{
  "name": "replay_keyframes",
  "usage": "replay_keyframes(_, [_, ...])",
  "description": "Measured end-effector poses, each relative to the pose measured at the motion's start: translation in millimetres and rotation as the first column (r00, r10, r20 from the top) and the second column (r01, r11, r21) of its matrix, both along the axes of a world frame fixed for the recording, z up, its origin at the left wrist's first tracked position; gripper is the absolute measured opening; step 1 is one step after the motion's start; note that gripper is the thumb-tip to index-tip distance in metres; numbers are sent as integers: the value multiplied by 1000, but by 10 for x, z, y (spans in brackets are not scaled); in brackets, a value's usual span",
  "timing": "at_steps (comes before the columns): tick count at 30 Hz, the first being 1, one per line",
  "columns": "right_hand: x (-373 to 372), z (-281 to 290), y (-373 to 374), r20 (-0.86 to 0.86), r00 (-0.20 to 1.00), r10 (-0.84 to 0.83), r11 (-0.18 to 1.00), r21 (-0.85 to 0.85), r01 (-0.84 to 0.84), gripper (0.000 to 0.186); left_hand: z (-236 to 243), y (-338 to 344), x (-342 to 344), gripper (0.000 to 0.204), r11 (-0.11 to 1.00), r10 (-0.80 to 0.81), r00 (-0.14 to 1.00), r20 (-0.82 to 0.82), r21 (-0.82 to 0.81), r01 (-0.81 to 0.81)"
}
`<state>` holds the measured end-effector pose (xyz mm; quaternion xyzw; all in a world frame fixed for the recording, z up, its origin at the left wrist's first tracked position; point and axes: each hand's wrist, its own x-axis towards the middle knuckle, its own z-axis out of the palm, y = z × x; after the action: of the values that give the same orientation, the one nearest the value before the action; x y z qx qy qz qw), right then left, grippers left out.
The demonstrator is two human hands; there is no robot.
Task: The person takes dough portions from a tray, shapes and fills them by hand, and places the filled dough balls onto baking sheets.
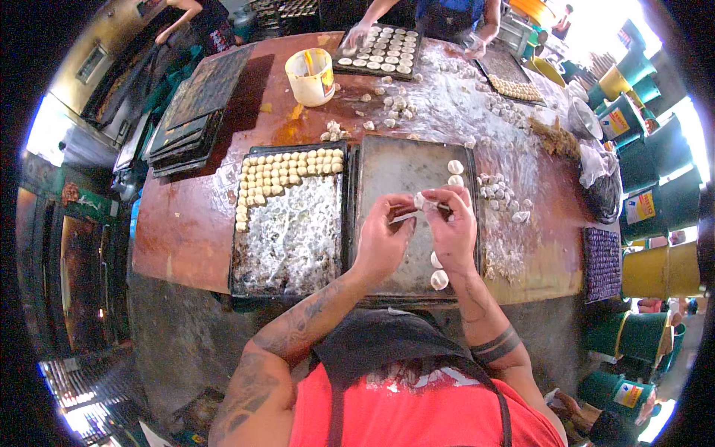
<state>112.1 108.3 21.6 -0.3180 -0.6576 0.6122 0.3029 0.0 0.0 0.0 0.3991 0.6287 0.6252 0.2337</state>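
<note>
Both my hands meet over the metal tray [392, 167] in front of me, pinching one small white dough piece [420, 202] between their fingertips. My left hand [383, 235] has its thumb and fingers curled in at the piece's left side. From the right, my right hand [453, 227] grips the same piece, its fingers partly covering it. Flat white dough rounds [439, 280] lie in a column along this tray's right side, some hidden by my right hand. Beside it on the left, a floured tray [287, 249] carries rows of yellowish dough balls [305, 162].
Loose floured dough lumps [500, 195] lie right of my tray. Farther off stand a white bucket [311, 88] and a stack of dark trays [195, 104]. Across the table, a co-worker's hand [357, 36] is over a tray of rounds [381, 52]. Green buckets [622, 119] line the right.
</note>
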Motion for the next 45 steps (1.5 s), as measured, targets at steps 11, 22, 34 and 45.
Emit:
replay_keyframes(11, [213, 137, 246, 191, 946, 262, 679, 660, -321, 40, -53, 157, 174, 31, 959, -232, 486, 843, 116, 257])
replay_keyframes(22, [572, -268, 396, -5, 983, 184, 970, -163, -182, 68, -42, 377, 554, 26, 989, 142, 622, 770, -130, -65])
replay_keyframes(34, [632, -197, 746, 176, 852, 492, 718, 472, -512, 32, -298, 401, 826, 34, 983, -130, 252, 959, 91, 161])
replay_keyframes(45, [662, -269, 744, 45, 924, 379, 880, 293, -375, 49, -107, 432, 795, 36, 986, 105, 552, 827, -157, 48])
